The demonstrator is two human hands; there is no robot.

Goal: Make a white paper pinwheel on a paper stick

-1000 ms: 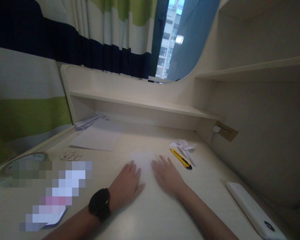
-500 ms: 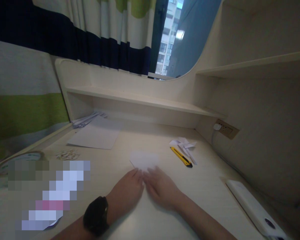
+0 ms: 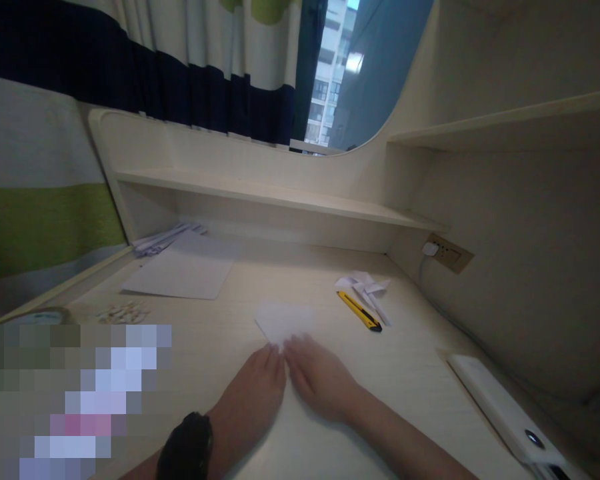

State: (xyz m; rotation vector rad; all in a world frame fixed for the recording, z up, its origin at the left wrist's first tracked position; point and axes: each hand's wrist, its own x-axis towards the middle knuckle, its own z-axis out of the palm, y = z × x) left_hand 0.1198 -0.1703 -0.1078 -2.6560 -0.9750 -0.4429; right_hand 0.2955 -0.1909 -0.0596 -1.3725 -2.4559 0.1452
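From the head camera, your left hand (image 3: 253, 387) and right hand (image 3: 316, 377) lie side by side on the pale wooden desk (image 3: 410, 373), fingers flat and unclenched, tips pressing the near corner of the small folded white paper (image 3: 285, 320), apparently to pin it flat. Your left wrist carries a black watch (image 3: 187, 448). A yellow utility knife (image 3: 360, 311) rests near white paper scraps (image 3: 364, 285), well apart from a plain white sheet (image 3: 180, 275) at the back left.
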